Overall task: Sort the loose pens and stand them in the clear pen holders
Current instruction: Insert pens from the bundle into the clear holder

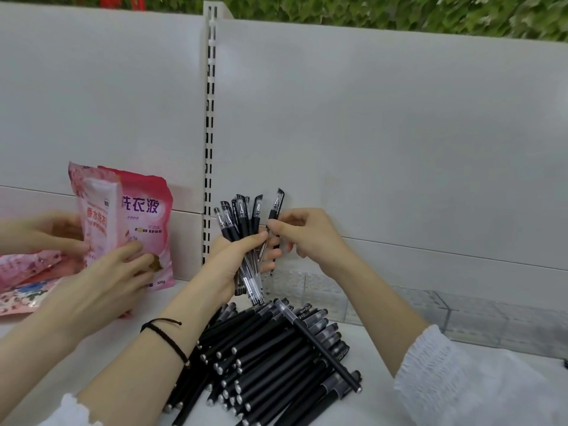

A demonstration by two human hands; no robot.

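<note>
A pile of black pens (276, 348) fills the shelf (375, 413) right in front of you. Behind it the clear holders (310, 287) stand along the back wall (399, 149), and the air above them is free. Your left hand (236, 259) is full with a bunch (239, 216) of pens; your right hand (304, 232) pinches one pen (275, 210). Both hands hang above the pile's far edge. On your left, pink bags (144, 222) and another person's hands (120, 269) block the way.

Left, pink detergent bags (144, 216) stand before white panel (399, 133)
</note>
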